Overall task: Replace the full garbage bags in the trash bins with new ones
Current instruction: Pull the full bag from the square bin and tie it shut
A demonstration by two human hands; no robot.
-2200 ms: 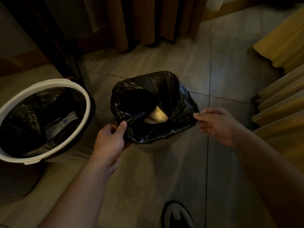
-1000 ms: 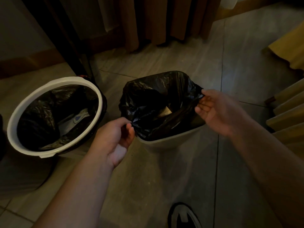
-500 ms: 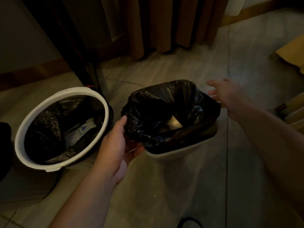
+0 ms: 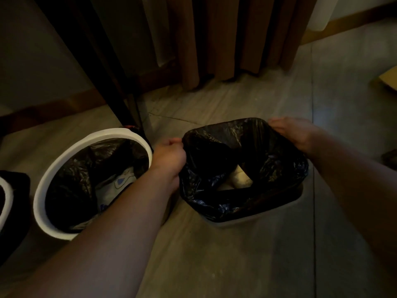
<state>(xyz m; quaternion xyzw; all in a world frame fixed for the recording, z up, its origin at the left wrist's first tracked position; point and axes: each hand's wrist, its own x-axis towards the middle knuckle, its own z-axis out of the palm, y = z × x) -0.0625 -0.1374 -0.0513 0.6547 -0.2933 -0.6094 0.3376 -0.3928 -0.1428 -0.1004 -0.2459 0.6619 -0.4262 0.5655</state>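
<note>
Head view: both hands have moved from the near side of the black plastic garbage bag (image 4: 279, 168) to its far rim. Half a second ago the left hand (image 4: 169, 155) lay open at the near-left edge and the right hand (image 4: 294, 134) reached open past the far-right corner. Now the left hand pinches the far-left edge with curled fingers. The right hand curls over the far-right edge; its fingertips are hidden behind the plastic.

The bag is still seated in the small pale plastic bin (image 4: 257, 222) on the grey tiled floor (image 4: 236, 254), mouth open, with a pale crumpled scrap (image 4: 240, 179) at the bottom. Likely meaning: the liner is gripped on two sides and ready to be gathered and lifted out. No removal yet.

The round white-rimmed bin (image 4: 111, 134) with its own black liner sits just left, untouched, with trash inside.
</note>
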